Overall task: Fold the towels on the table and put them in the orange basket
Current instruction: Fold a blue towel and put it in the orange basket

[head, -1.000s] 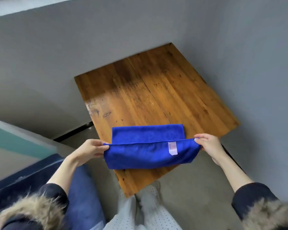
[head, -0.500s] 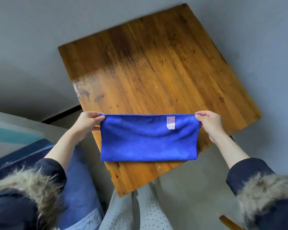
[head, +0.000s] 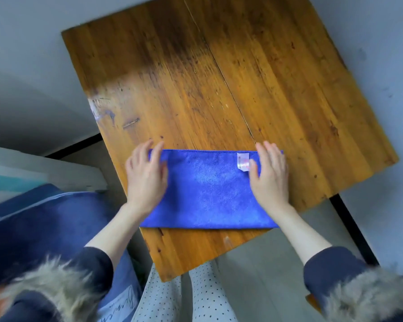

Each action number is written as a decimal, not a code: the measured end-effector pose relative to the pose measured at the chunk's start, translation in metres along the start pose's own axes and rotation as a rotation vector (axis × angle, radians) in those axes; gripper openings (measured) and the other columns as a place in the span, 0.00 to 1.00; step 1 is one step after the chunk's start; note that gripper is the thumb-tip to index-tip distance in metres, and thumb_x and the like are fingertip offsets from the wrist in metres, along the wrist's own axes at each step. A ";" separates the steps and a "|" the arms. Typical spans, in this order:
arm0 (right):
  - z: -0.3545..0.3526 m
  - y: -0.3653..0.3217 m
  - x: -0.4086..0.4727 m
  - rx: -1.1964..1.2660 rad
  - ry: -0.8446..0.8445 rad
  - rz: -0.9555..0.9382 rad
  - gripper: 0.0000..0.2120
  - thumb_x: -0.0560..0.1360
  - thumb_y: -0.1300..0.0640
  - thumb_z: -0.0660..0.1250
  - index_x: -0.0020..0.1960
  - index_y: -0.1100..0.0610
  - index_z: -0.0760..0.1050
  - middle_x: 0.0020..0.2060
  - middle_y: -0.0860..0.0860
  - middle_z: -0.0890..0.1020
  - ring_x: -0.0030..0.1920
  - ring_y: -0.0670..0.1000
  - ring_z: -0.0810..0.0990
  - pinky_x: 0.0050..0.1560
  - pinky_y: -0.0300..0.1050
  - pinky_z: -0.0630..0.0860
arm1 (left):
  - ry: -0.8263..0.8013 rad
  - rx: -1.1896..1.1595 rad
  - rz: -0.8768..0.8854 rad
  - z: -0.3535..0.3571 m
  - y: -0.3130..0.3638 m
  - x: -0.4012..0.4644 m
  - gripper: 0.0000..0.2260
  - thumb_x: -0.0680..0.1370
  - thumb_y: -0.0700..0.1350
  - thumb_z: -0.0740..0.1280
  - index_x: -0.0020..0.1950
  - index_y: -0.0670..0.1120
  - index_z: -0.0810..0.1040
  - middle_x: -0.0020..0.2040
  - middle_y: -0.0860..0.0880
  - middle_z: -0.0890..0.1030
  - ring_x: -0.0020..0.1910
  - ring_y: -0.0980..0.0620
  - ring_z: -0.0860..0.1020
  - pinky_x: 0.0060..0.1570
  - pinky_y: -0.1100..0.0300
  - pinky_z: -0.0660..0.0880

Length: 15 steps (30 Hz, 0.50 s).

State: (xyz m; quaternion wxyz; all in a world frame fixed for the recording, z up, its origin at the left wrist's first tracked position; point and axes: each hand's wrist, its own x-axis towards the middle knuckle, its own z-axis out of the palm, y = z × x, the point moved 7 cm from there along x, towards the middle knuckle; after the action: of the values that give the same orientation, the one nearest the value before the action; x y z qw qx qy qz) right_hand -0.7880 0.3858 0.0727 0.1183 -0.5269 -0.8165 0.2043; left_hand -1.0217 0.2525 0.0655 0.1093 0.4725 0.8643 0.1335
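The blue towel [head: 207, 189] lies folded flat near the front edge of the wooden desk [head: 242, 77], its long axis running left to right. The left hand [head: 147, 177] rests spread and flat on its left end, the right hand [head: 270, 177] likewise on its right end beside the white label [head: 243, 161]. Each short end sits under its own hand, so the next fold would probably bring one end across to the other

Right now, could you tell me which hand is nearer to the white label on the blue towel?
Right. The right hand rests on the towel's right end, thumb touching the white label; the left hand presses the opposite, left end.
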 end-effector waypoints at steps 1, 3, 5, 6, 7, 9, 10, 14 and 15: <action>0.015 -0.017 -0.012 -0.064 -0.051 -0.112 0.20 0.77 0.58 0.61 0.68 0.61 0.69 0.69 0.60 0.69 0.71 0.61 0.64 0.70 0.60 0.58 | -0.040 0.048 0.108 0.013 0.019 -0.010 0.20 0.76 0.44 0.61 0.69 0.46 0.69 0.69 0.40 0.69 0.68 0.37 0.66 0.63 0.39 0.64; 0.042 -0.038 -0.029 -0.175 -0.121 -0.265 0.22 0.77 0.53 0.61 0.69 0.58 0.68 0.71 0.59 0.66 0.72 0.60 0.62 0.70 0.65 0.56 | -0.119 0.132 0.226 0.039 0.042 -0.023 0.22 0.77 0.50 0.59 0.71 0.49 0.68 0.73 0.42 0.65 0.72 0.37 0.61 0.66 0.34 0.56; 0.058 -0.035 -0.032 -0.249 -0.142 -0.286 0.25 0.76 0.48 0.58 0.71 0.56 0.65 0.72 0.58 0.64 0.73 0.59 0.60 0.70 0.66 0.53 | -0.147 0.162 0.239 0.057 0.045 -0.021 0.23 0.77 0.55 0.57 0.72 0.52 0.65 0.75 0.44 0.61 0.74 0.39 0.57 0.67 0.33 0.49; 0.061 -0.028 -0.030 -0.268 -0.148 -0.264 0.27 0.76 0.45 0.56 0.72 0.55 0.63 0.73 0.57 0.62 0.73 0.59 0.59 0.71 0.65 0.52 | -0.146 0.173 0.236 0.062 0.042 -0.018 0.24 0.77 0.57 0.56 0.73 0.54 0.63 0.75 0.45 0.59 0.74 0.39 0.55 0.68 0.33 0.47; 0.064 -0.019 -0.027 -0.285 -0.152 -0.245 0.28 0.76 0.44 0.55 0.73 0.55 0.61 0.73 0.57 0.61 0.74 0.58 0.58 0.71 0.65 0.51 | -0.136 0.193 0.244 0.066 0.039 -0.016 0.25 0.77 0.58 0.55 0.73 0.55 0.62 0.76 0.45 0.59 0.75 0.40 0.55 0.68 0.33 0.46; 0.069 -0.006 -0.026 -0.334 -0.159 -0.246 0.29 0.77 0.42 0.52 0.74 0.54 0.59 0.74 0.56 0.59 0.74 0.57 0.56 0.72 0.63 0.52 | -0.108 0.236 0.268 0.071 0.036 -0.015 0.25 0.77 0.59 0.53 0.74 0.55 0.60 0.76 0.46 0.59 0.75 0.40 0.55 0.69 0.33 0.46; 0.071 -0.004 -0.027 -0.357 -0.158 -0.256 0.29 0.77 0.42 0.52 0.74 0.54 0.58 0.74 0.55 0.59 0.74 0.56 0.56 0.72 0.63 0.52 | -0.093 0.247 0.275 0.073 0.035 -0.015 0.25 0.78 0.59 0.53 0.74 0.55 0.60 0.76 0.46 0.59 0.75 0.40 0.56 0.69 0.33 0.47; 0.071 -0.005 -0.029 -0.361 -0.123 -0.290 0.29 0.78 0.42 0.52 0.75 0.54 0.55 0.75 0.55 0.58 0.75 0.56 0.55 0.73 0.62 0.49 | -0.061 0.236 0.271 0.069 0.038 -0.017 0.25 0.78 0.58 0.53 0.74 0.55 0.60 0.76 0.45 0.58 0.75 0.41 0.54 0.69 0.33 0.46; 0.069 -0.005 -0.030 -0.342 -0.117 -0.293 0.30 0.78 0.42 0.52 0.75 0.54 0.54 0.75 0.55 0.58 0.75 0.56 0.54 0.73 0.63 0.49 | -0.059 0.222 0.260 0.067 0.037 -0.019 0.25 0.78 0.58 0.53 0.74 0.54 0.60 0.76 0.45 0.57 0.75 0.41 0.53 0.70 0.34 0.45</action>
State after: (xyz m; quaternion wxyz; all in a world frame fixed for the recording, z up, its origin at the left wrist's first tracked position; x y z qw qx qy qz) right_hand -0.8079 0.3425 0.0147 0.0081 -0.4026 -0.9124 0.0738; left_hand -0.9612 0.2640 0.0162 0.0637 0.5933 0.8016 0.0363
